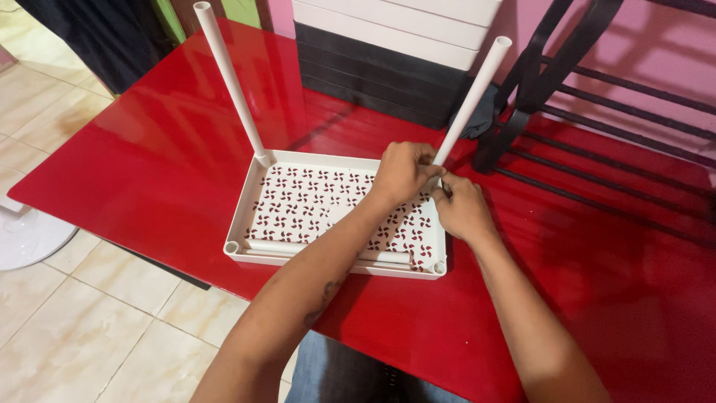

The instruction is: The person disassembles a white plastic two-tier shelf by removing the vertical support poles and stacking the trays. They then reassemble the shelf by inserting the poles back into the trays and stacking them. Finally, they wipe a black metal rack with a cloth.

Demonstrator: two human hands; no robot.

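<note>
A white rectangular plastic tray (246, 195) with a patterned, perforated bottom lies on a glossy red table (149, 149). A white tube (227, 78) stands upright in the tray's far left corner socket. A second white tube (473, 93) rises tilted from the far right corner. My left hand (403, 172) grips the base of that tube from the left. My right hand (459, 205) pinches the same spot from the right, and the two hands touch. Another white tube (283, 245) lies flat inside the tray along its near wall.
A stack of white and black trays (388, 52) stands at the table's far edge. A black metal rack frame (597, 82) lies on the right part of the table. A white fan base (26, 235) sits on the tiled floor at left.
</note>
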